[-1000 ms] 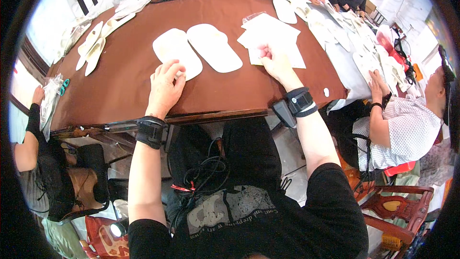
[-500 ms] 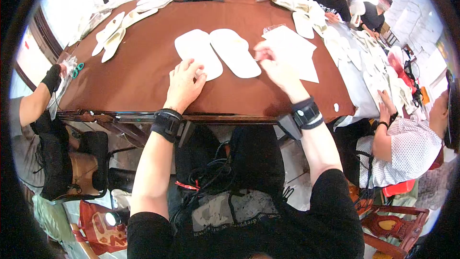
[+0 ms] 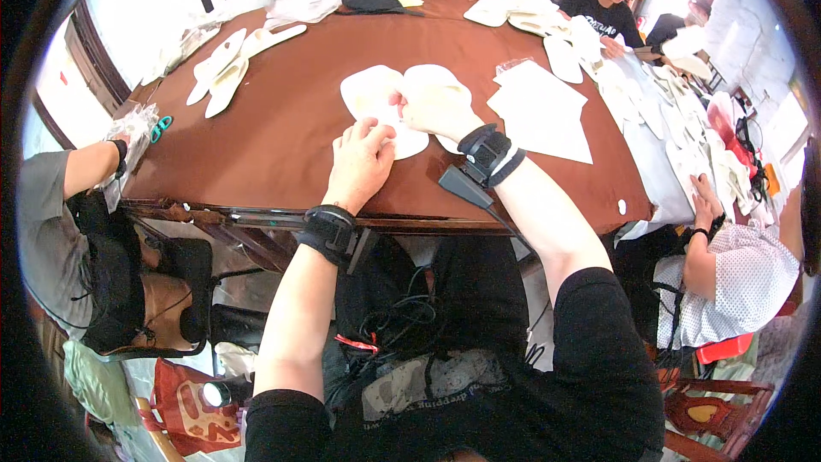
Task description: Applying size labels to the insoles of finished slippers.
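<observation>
My left hand (image 3: pixel 359 162) rests palm down, fingers loosely spread, on the near edge of the left white insole (image 3: pixel 376 103), just above the middle of the frame. My right hand (image 3: pixel 436 107) lies curled over the right white insole (image 3: pixel 432 77), fingertips pinching at the seam where the two pieces meet; how firmly it grips I cannot tell. Both pieces lie flat, side by side and touching, on the brown desk (image 3: pixel 274 137). A stack of white paper sheets (image 3: pixel 543 111) waits untouched to the right, so I judge this pair barely begun.

Two flat white insoles (image 3: pixel 376 94) side by side
</observation>
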Demonstrator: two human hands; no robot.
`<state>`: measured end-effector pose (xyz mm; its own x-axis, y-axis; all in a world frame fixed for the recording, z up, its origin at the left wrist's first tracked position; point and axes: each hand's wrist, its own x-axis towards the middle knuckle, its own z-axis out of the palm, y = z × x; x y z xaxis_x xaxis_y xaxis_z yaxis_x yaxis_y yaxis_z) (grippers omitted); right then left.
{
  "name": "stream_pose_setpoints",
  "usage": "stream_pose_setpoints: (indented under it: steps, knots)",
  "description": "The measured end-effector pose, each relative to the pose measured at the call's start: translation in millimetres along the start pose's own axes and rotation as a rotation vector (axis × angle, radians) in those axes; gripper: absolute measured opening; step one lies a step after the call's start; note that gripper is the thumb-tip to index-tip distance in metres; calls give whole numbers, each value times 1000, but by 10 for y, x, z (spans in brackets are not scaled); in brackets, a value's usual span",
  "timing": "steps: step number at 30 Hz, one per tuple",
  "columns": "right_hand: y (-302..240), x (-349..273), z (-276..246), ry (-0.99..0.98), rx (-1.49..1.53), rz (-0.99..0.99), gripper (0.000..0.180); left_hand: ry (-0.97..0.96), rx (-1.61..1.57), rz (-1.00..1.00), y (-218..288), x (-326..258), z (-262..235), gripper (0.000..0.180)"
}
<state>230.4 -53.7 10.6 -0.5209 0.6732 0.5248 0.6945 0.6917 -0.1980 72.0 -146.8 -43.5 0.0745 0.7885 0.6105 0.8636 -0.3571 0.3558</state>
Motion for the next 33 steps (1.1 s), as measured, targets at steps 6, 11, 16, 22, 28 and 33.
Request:
stream_pose_setpoints:
  steps: [6,11,16,22,28,33]
  knots:
    - [33,47,50,-48,-40,27,18,-5,-15,-1,24,12,-25,17]
    - [25,20,72,-25,-21,10,19,-17,-6,4,13,9,-33,18]
    - [71,18,128,-21,1,4,21,-43,15,-11,56,26,-36,26]
    - [59,37,118,-89,-53,22,27,-51,70,-2,22,22,-26,30]
    - [263,45,220,-55,309,55,20,-43,73,19,54,58,8,28]
    - [207,4,150,-156,333,60,21,-17,78,19,28,15,-7,28]
